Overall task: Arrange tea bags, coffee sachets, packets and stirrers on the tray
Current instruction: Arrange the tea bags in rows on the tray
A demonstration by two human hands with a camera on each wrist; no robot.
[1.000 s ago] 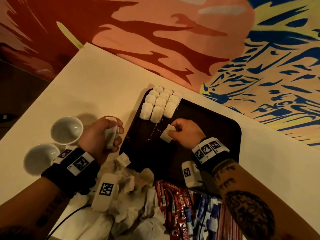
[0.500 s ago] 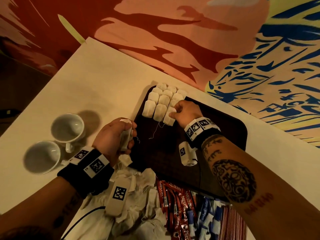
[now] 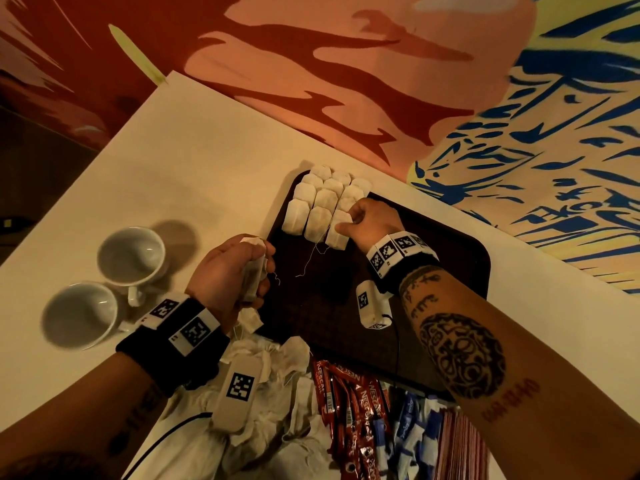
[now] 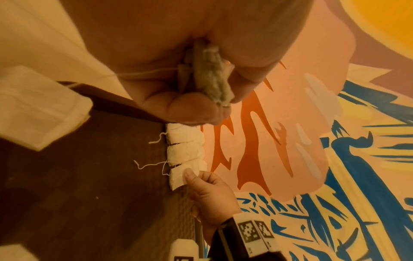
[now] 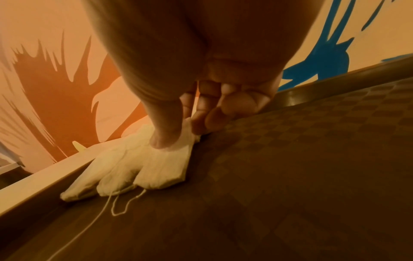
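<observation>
Tea bags (image 3: 323,206) fill tray (image 3: 450,271) corner; right hand (image 3: 369,221) pinches one, left hand (image 3: 230,271) grips another.

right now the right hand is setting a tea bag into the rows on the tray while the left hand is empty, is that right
Not quite. The left hand is not empty: it grips tea bags, and the left wrist view shows the held tea bags pinched between thumb and fingers. The rest holds: the right hand is setting a tea bag into the rows on the tray.

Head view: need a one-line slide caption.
Right hand sets a white paper tea bag into rows on the dark brown tray; left hand holds spare tea bags.
</observation>
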